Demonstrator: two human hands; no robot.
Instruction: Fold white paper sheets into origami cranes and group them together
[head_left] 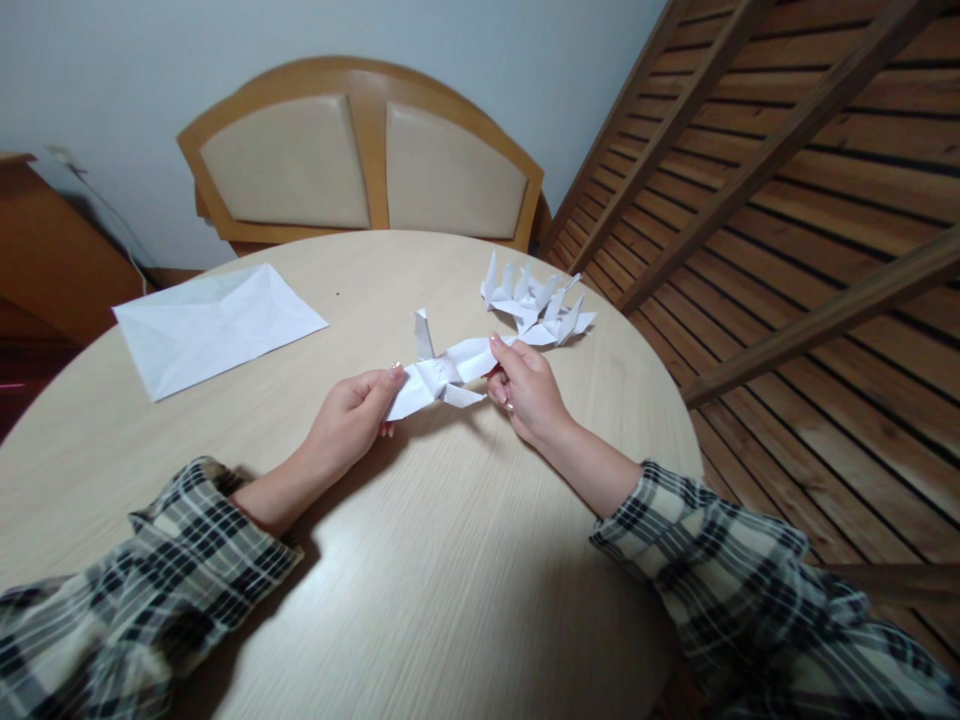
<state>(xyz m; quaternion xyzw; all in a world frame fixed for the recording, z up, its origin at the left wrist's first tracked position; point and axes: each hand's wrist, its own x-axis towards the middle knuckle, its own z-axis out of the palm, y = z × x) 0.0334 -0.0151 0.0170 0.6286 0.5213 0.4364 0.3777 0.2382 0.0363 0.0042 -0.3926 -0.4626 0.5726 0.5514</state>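
A white paper crane (439, 375) is stretched between my two hands above the table, its wings spread wide. My left hand (351, 415) pinches the left wing between thumb and fingers. The right wing is held the same way in my right hand (529, 388). One narrow folded point of the crane stands up, while another points to the lower right. Just beyond my right hand sits a cluster of several folded white paper cranes (529, 300), partly overlapping one another.
The round pale wooden table (420, 570) carries a creased stack or sheet of white paper (221, 325) at the left. Behind it stands a wooden headboard-like chair back (379, 160) with cream panels. A slatted wooden partition (810, 230) rises along the right.
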